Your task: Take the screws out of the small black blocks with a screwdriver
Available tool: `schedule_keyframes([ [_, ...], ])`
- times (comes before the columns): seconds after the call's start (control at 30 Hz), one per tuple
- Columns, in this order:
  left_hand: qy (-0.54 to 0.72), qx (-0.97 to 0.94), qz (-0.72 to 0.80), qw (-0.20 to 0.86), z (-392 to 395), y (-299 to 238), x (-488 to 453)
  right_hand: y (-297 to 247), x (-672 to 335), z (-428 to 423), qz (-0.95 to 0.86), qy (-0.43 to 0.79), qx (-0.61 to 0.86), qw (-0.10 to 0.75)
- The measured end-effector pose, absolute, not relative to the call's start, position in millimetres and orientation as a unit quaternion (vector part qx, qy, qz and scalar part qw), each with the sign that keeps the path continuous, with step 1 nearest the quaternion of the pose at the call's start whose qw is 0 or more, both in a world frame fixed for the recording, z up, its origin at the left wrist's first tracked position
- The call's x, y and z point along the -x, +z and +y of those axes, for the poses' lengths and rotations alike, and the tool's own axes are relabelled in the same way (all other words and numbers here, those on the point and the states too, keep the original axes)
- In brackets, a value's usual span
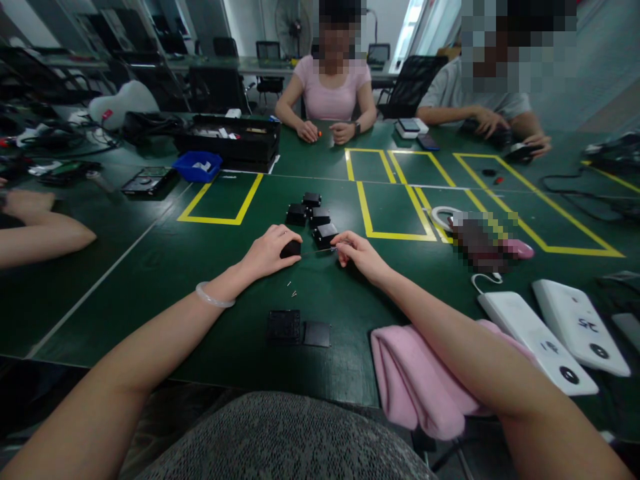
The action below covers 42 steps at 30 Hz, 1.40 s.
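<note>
My left hand is closed on a small black box-shaped part resting on the green table. My right hand pinches a thin screwdriver whose tip points left at that part. Several more black parts sit just beyond my hands. Two tiny screws lie on the table below my left hand. Nearer to me lie two flat black square pieces. A pale bangle rings my left wrist.
A pink cloth lies under my right forearm. Two white devices lie at right. A blue bin and black tray stand at far left. Two people sit across the table; another person's arm rests at left. Yellow tape outlines mark the table.
</note>
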<state>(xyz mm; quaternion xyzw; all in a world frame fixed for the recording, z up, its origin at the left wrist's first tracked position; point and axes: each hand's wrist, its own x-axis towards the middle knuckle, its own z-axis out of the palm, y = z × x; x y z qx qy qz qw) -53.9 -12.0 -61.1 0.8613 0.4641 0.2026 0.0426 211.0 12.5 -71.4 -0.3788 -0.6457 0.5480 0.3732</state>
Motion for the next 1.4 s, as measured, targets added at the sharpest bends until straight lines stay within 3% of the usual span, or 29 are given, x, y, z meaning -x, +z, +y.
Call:
schedule_keyframes([
  [1.4,0.202,-0.86,0.467,0.053,-12.5,-59.5,53.7,-73.8,-210.4,13.9,-0.645,0.553,0.369,0.378],
])
